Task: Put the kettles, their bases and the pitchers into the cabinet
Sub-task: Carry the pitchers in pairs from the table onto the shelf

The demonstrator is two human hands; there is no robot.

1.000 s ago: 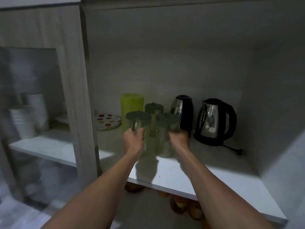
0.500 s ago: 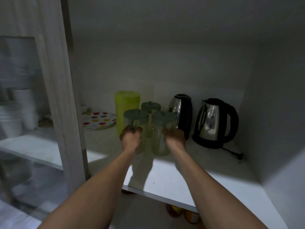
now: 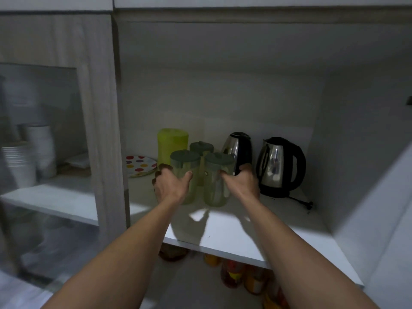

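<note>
Two clear pitchers with grey-green lids stand side by side on the cabinet shelf. My left hand grips the left pitcher, and my right hand grips the right pitcher. A third pitcher of the same kind stands just behind them. Further right are two steel kettles with black handles: one kettle right behind my right hand, the other kettle sits on its black base, whose cord trails right.
A tall lime-green container and a polka-dot plate stand at the back left of the shelf. A glass door on the left covers stacked white cups. Jars sit on the shelf below. The cabinet's right wall is close.
Both hands stay on the two pitchers, which have slid slightly deeper onto the shelf. The view has shifted up and to the left.
</note>
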